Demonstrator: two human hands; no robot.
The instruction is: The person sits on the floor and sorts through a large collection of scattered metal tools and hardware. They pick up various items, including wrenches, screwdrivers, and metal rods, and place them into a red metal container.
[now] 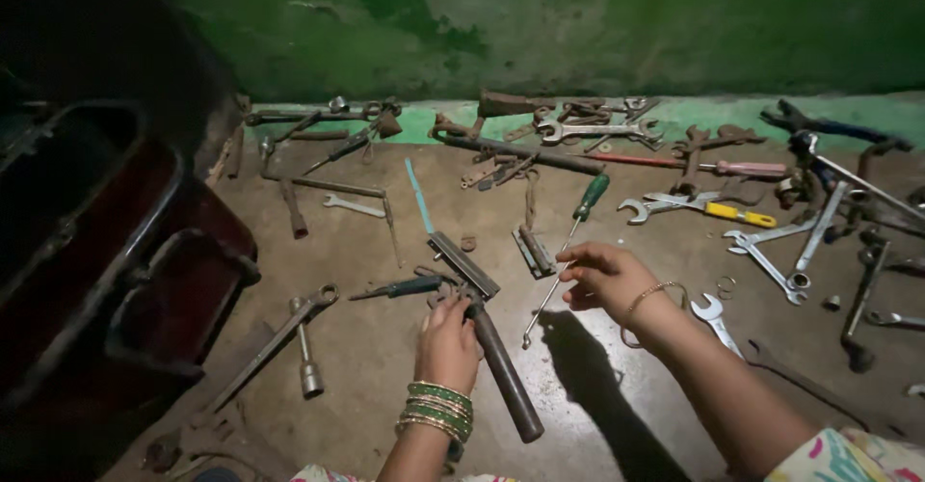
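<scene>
Left hand [447, 343] palm-down touching dark pipe [501, 366]; right hand [605, 279] pinching screwdriver [567, 251].

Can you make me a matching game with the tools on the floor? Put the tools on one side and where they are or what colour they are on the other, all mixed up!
Tools:
1. Screwdriver
2. Dark cylindrical handle
3. Open-ended spanner
4. Red toolbox

Clues:
A. Lies just right of the right wrist
B. Has a green handle, shaft pinched by the right hand
C. Stands open at the far left
D. Lies under the left hand, pointing towards the camera

Pairs: 1-B, 2-D, 3-A, 4-C
</scene>
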